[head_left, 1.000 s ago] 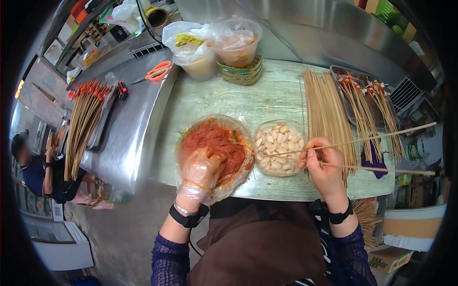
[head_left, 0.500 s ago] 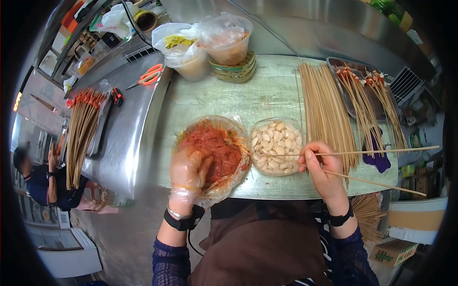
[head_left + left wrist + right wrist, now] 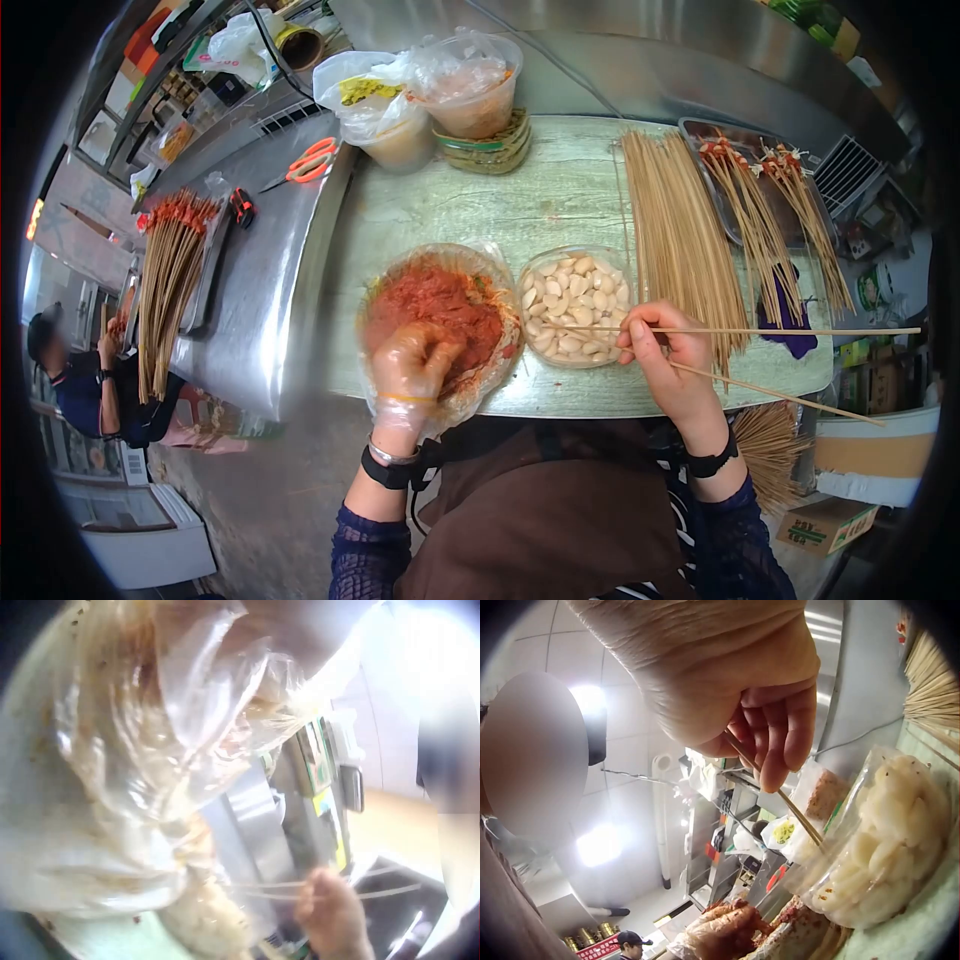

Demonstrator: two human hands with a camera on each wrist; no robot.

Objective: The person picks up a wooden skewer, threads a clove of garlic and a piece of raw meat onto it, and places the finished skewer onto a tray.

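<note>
Beside the garlic [image 3: 585,290], the right hand [image 3: 675,362] pinches two skewers [image 3: 800,331], now swivelled; opposite, the left hand [image 3: 410,365], hold unclear, is in the meat [image 3: 435,300], seemingly not yet threaded.

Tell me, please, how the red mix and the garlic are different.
The red mix is one clumped mass; the garlic is separate pale cloves. The red mix spreads wider than the garlic. The left hand touches the red mix; no hand touches the garlic. Both share the green table.
</note>
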